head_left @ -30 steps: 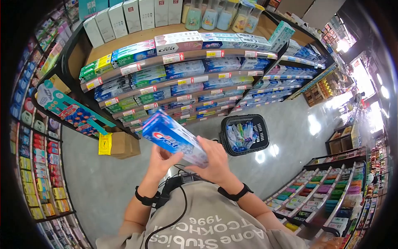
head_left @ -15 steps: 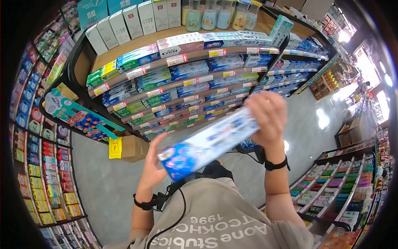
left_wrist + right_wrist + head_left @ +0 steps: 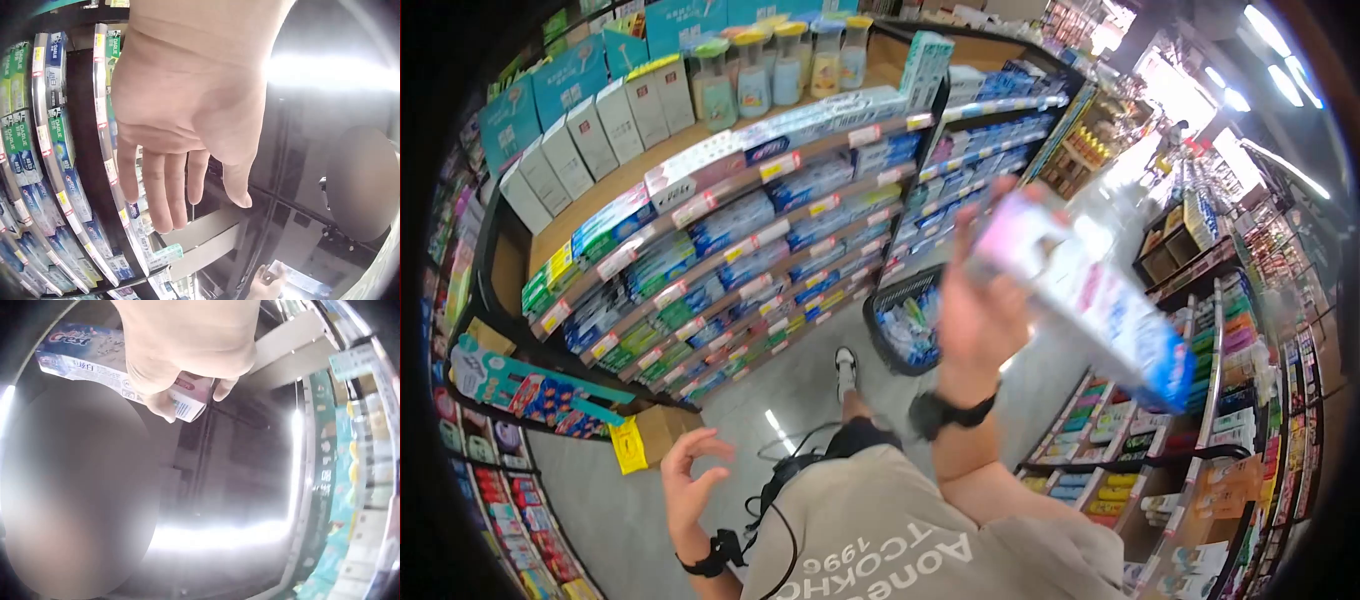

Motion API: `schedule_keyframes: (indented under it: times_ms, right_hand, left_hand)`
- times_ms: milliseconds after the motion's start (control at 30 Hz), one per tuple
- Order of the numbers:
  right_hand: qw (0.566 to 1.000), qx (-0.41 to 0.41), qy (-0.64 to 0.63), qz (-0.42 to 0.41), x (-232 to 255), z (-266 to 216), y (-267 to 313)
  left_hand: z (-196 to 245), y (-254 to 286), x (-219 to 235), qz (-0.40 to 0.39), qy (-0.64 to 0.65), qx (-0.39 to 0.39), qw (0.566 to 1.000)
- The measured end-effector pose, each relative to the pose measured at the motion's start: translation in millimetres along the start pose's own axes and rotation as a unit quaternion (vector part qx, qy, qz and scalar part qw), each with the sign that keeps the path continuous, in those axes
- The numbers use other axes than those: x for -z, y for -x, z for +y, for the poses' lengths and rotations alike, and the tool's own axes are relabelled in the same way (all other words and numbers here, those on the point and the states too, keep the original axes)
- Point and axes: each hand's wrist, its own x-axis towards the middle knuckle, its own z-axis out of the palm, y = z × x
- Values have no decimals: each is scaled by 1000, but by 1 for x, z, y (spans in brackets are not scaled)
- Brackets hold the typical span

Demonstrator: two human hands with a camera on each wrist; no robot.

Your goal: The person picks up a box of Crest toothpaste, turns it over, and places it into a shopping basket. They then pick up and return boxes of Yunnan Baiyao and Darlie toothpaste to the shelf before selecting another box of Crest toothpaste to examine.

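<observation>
My right hand (image 3: 980, 320) is raised at the right and grips a long Crest toothpaste box (image 3: 1100, 305) near its pinkish end. The blue end of the box slants down to the right, blurred in the head view. In the right wrist view the thumb and fingers of the hand (image 3: 194, 347) clasp the box (image 3: 84, 347), with its Crest logo at the far end. Low on the left, my left hand (image 3: 687, 480) is apart from the box with its fingers loosely bent. Its palm and relaxed fingers show in the left wrist view, holding nothing.
A black basket (image 3: 883, 345) with several packages inside stands on the floor before the toothpaste shelves (image 3: 750, 245). Cups with coloured lids (image 3: 750, 80) line the top shelf. A cardboard box (image 3: 662, 430) sits at lower left; another shelf (image 3: 1135, 450) rises at right.
The left hand has let go of the toothpaste box and dropped to the lower left. The right hand has carried the box up and right, turning it. The head view has swung right.
</observation>
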Motion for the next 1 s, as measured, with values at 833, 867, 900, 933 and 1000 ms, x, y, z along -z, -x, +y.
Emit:
schedule_keyframes:
  times_ms: [833,867,900,933,1000]
  right_hand:
    - [549,-50,592,-588,-21,-48,42]
    - [537,-46,612,-579,-18,-55,34]
    - [523,-39,633,-569,-15,-60,28]
    - [521,-43,639,-563,-11,-63,25]
    - [517,-51,651,-553,-4,-67,19]
  left_hand:
    - [-5,3,-1,66,12,69,995]
    - [-5,3,-2,64,12,70,995]
    - [-4,1,-3,61,13,67,996]
    - [-4,-2,-6,57,16,63,996]
    - [-6,-3,-11,73,23,67,995]
